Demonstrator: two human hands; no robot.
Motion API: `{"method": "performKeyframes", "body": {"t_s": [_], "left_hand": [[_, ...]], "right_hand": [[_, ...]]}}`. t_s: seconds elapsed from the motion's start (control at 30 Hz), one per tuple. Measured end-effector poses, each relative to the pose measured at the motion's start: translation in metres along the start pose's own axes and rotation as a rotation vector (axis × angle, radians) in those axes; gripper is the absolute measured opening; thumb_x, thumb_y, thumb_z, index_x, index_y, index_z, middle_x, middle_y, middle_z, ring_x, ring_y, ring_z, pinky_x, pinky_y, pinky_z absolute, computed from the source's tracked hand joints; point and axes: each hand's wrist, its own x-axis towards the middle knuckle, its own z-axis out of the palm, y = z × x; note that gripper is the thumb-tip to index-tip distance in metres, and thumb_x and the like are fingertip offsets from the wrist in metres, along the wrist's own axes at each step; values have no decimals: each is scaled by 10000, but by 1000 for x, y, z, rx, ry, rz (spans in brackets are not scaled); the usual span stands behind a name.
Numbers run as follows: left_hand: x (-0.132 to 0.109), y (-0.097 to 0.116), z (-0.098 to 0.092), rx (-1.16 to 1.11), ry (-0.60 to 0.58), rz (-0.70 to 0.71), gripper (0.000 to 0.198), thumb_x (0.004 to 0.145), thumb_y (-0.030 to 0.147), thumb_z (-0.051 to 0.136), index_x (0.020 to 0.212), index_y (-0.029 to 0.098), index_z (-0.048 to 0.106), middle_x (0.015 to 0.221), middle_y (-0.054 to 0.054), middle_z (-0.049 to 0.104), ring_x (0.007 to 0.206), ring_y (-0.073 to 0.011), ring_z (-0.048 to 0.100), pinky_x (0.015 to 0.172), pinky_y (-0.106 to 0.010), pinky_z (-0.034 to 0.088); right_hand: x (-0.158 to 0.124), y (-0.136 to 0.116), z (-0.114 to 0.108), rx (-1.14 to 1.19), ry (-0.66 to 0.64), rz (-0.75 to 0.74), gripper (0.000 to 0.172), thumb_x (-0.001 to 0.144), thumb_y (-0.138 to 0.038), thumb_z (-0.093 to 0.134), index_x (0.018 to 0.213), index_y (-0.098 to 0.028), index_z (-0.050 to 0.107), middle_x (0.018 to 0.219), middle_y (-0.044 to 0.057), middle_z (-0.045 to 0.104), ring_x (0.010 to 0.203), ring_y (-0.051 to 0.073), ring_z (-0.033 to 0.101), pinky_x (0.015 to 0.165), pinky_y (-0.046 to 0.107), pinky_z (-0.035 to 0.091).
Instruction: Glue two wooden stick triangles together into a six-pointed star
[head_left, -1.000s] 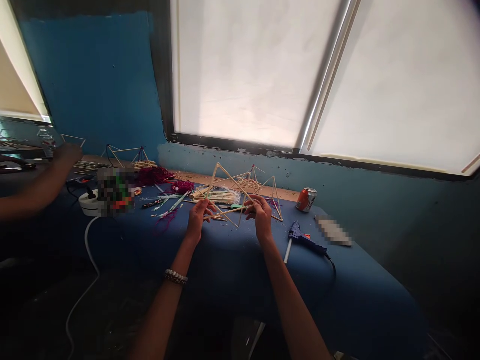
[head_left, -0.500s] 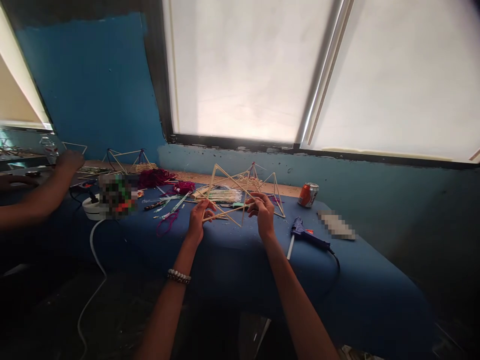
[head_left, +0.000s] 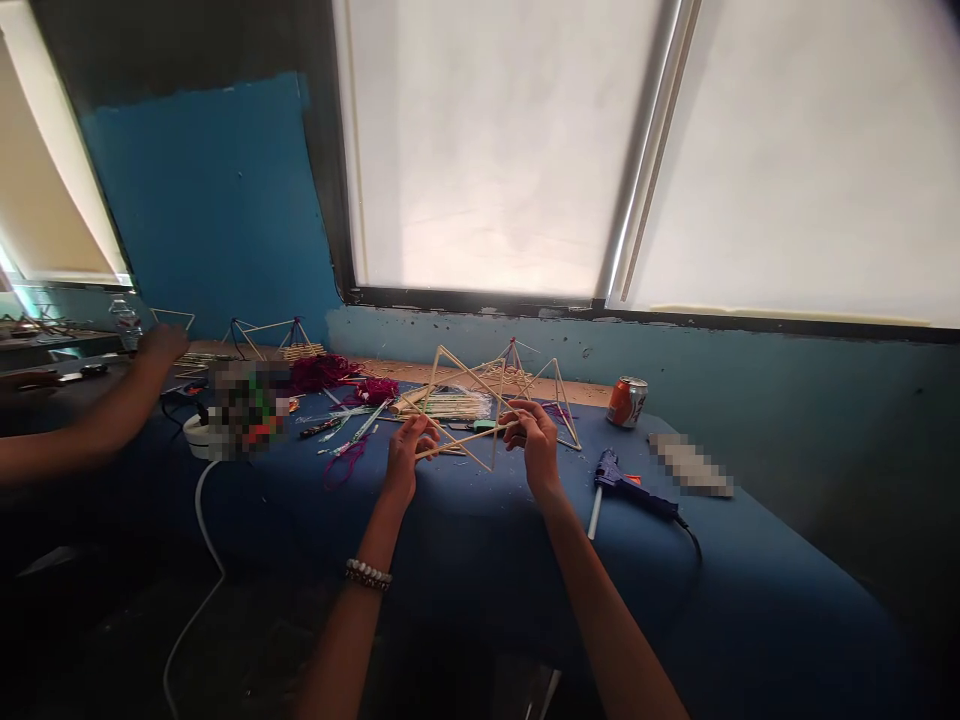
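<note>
Between my hands is an angular frame of thin wooden sticks (head_left: 469, 438), held up above the blue-covered table (head_left: 480, 520). My left hand (head_left: 409, 455) is closed on its lower left corner. My right hand (head_left: 535, 442) pinches the right end of a stick, fingers curled. Just behind the frame lie a bundle of sticks (head_left: 454, 404) and a green-handled tool (head_left: 486, 427), partly covered. Another stick frame (head_left: 576, 425) stands behind my right hand. A blue glue gun (head_left: 637, 490) with a white glue stick rests to the right.
An orange and silver can (head_left: 626, 402) stands at the back right, near a blurred flat piece (head_left: 690, 465). Dark red yarn (head_left: 324, 373) and a white power strip (head_left: 208, 440) with its cable are leftward. A co-worker's arm (head_left: 112, 420) reaches in at far left.
My view has tilted slightly, so everything sits a little lower and further right. Both hands keep their hold on the stick frame. The co-worker's arm stays outstretched.
</note>
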Motion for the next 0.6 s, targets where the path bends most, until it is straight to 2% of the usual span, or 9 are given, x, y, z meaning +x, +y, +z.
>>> {"method": "performKeyframes", "body": {"t_s": [0.6], "left_hand": [[-1, 2, 0, -27, 2, -11, 422, 765, 594, 696, 791, 176, 647, 708, 7, 601, 525, -89, 537, 497, -222, 418]], "right_hand": [[0, 1, -1, -9, -13, -7, 266, 749, -365, 566, 943, -203, 650, 780, 26, 713, 530, 127, 559, 449, 247, 432]]}}
